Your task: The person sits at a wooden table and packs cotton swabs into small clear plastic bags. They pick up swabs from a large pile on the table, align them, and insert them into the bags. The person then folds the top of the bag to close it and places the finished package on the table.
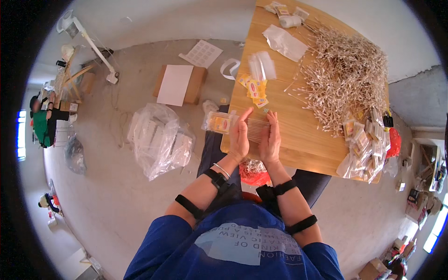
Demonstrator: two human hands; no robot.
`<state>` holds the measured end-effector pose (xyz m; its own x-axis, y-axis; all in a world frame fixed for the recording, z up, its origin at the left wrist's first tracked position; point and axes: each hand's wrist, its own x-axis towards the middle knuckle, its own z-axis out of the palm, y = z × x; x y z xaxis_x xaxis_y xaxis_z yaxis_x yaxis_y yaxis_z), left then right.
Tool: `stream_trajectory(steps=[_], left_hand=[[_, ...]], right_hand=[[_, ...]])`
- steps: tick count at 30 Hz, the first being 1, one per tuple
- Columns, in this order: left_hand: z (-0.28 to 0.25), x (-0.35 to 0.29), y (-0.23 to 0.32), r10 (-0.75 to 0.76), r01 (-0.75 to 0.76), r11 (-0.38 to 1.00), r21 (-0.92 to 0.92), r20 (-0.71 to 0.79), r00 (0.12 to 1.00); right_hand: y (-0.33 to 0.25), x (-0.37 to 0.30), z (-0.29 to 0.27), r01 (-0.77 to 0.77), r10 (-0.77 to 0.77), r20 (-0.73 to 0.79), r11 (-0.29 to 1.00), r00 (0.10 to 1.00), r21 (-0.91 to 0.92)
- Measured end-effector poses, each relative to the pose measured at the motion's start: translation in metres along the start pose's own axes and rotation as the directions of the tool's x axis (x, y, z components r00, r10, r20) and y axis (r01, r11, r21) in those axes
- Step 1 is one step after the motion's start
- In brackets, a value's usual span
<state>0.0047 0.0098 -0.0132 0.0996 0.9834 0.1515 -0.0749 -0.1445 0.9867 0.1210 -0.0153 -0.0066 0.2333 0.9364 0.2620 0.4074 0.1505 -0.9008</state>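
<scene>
Cotton swabs (256,131) lie between two facing hands (240,139) (270,141).

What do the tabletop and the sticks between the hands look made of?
Tabletop: probably wood or wood laminate, smooth with slight sheen, judging by its brown grain. Sticks: likely wood or bamboo, matte, going by their tan colour; paper remains possible.

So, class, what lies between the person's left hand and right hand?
In the head view, a row of thin brown sticks lies between the left hand and the right hand.
</scene>
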Motion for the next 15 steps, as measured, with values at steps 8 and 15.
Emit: stream_trajectory(steps=[8,15], left_hand=[[-0.002,0.001,0.000,-0.022,0.023,0.997,-0.070,0.020,1.000],[-0.001,-0.002,-0.005,-0.051,0.048,0.979,-0.199,-0.012,0.999]], right_hand=[[0.002,0.002,0.003,-0.034,0.032,0.043,0.999,0.999,0.041],[-0.007,-0.001,-0.039,0.156,-0.083,0.321,0.965,0.943,-0.210]])
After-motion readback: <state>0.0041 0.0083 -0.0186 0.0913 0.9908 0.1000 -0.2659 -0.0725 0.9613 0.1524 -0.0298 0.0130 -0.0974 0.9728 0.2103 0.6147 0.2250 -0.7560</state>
